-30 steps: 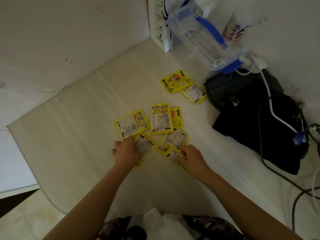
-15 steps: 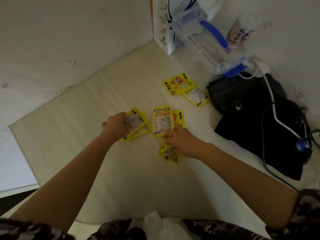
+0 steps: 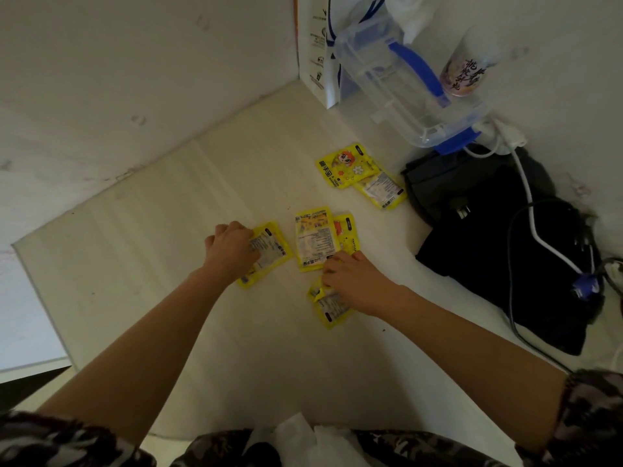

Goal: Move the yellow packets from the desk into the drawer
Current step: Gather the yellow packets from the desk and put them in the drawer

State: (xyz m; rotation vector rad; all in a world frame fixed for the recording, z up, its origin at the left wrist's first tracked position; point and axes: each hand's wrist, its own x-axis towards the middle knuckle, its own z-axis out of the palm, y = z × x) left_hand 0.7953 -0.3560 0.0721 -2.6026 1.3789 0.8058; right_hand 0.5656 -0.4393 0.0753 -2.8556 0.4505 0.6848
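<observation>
Several yellow packets lie on the pale wooden desk (image 3: 141,281). My left hand (image 3: 231,249) grips a small stack of yellow packets (image 3: 269,252) at the desk's middle. My right hand (image 3: 354,281) presses on another bunch of packets (image 3: 328,305), its fingertips touching the lower edge of a label-up packet (image 3: 315,239) with a further one (image 3: 347,230) tucked beside it. Two more packets (image 3: 347,165) (image 3: 382,188) lie farther back, near the black bag. No drawer is in view.
A black bag (image 3: 499,251) with white and black cables (image 3: 529,210) fills the right side. A clear plastic box with blue handles (image 3: 397,82), a paper bag (image 3: 315,55) and a cup (image 3: 465,69) stand in the back corner. White walls enclose the desk.
Both hands moved away from me across the desk. My left hand gathered its packets into a stack and my right hand dragged its bunch up to the middle packets.
</observation>
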